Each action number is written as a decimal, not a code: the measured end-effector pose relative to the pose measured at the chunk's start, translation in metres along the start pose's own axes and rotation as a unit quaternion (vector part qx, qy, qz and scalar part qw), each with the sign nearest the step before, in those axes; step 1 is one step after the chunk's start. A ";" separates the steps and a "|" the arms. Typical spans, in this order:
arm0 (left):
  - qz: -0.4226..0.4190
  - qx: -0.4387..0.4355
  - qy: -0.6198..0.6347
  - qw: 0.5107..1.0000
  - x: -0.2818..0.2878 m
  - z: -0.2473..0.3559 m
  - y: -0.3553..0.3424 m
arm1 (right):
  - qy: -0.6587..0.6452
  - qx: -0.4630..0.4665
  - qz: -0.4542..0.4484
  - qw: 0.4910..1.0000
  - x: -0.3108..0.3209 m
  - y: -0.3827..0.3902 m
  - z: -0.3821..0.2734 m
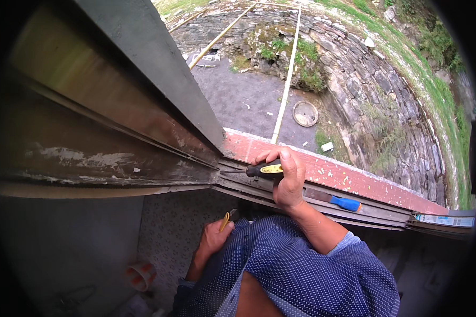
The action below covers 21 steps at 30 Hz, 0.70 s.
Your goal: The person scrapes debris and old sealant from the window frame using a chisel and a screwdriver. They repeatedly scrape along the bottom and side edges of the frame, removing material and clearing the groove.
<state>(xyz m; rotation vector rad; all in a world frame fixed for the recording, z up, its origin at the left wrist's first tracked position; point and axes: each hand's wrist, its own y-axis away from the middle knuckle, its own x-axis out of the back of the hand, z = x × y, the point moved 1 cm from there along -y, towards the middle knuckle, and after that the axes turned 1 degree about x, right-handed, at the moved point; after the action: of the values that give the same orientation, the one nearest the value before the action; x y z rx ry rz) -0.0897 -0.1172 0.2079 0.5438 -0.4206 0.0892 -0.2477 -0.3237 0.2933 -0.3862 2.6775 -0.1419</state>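
Note:
My right hand (288,185) is wrapped round a black-and-yellow screwdriver (265,169) held sideways over the window track. Its metal shaft points left, with the tip at the corner where the track (243,183) meets the brown, paint-smeared frame (90,158). My left hand (216,236) is lower, by my dotted shirt, closed on a yellow-handled tool (226,221) whose far end is dark and hard to make out. Right of my right hand, a blue-handled scraper (345,203) lies in the track.
A reddish outer sill (381,192) overlooks a yard with a stone wall (381,100), bamboo poles (286,79) and a round lid (304,113). A grey pillar (158,68) borders the opening at left. A labelled strip (443,220) sits at the track's right end, a red-and-white bucket (140,276) below left.

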 end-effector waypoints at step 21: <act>-0.010 -0.022 0.001 1.000 -0.003 0.008 -0.010 | 0.501 -0.028 -0.340 0.796 0.036 0.000 -0.067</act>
<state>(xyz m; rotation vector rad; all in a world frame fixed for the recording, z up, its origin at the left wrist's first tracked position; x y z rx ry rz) -0.0934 -0.1296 0.2075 0.5037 -0.4138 0.0618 -0.3080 -0.3313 0.3396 -1.7011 3.3641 -0.6331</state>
